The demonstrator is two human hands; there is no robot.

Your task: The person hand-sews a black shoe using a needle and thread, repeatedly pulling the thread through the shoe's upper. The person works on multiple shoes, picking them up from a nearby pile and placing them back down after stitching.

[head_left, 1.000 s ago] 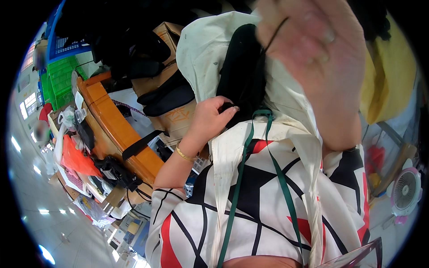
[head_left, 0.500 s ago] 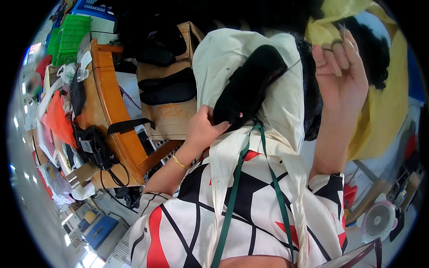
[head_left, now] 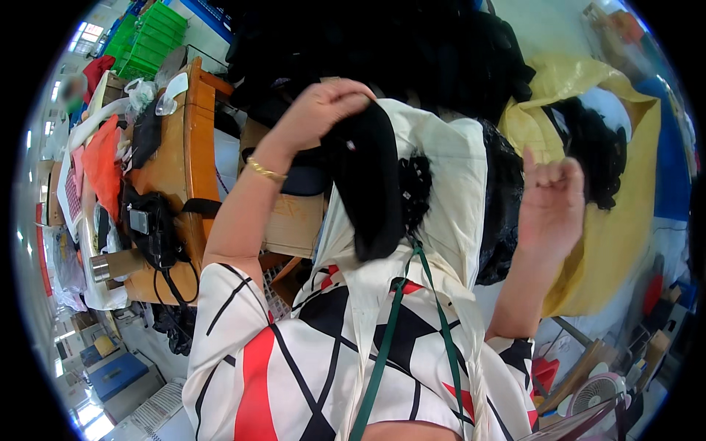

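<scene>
My left hand [head_left: 323, 110], with a gold bracelet at the wrist, pinches the upper end of a black slipper [head_left: 368, 184]. The slipper hangs lengthwise over my lap, a small pale-pink spot near its top. Beside it, on the cream apron [head_left: 448, 169], lies a dark fuzzy piece [head_left: 415, 191] with small shiny bits; whether it belongs to the slipper I cannot tell. My right hand [head_left: 551, 202] is raised apart at the right, its fingers curled in. Anything between those fingers is too small to make out.
A yellow sack [head_left: 625, 242] holding black pieces stands at the right, a black plastic bag [head_left: 500, 206] beside my lap. Dark goods [head_left: 397, 51] are heaped ahead. On the left are a wooden table [head_left: 195, 125], a black bag [head_left: 151, 228] and a cardboard box [head_left: 294, 228].
My left hand has moved up and now grips the slipper's far end; the slipper has been turned round. My right hand has come down, and the thread seen before no longer shows.
</scene>
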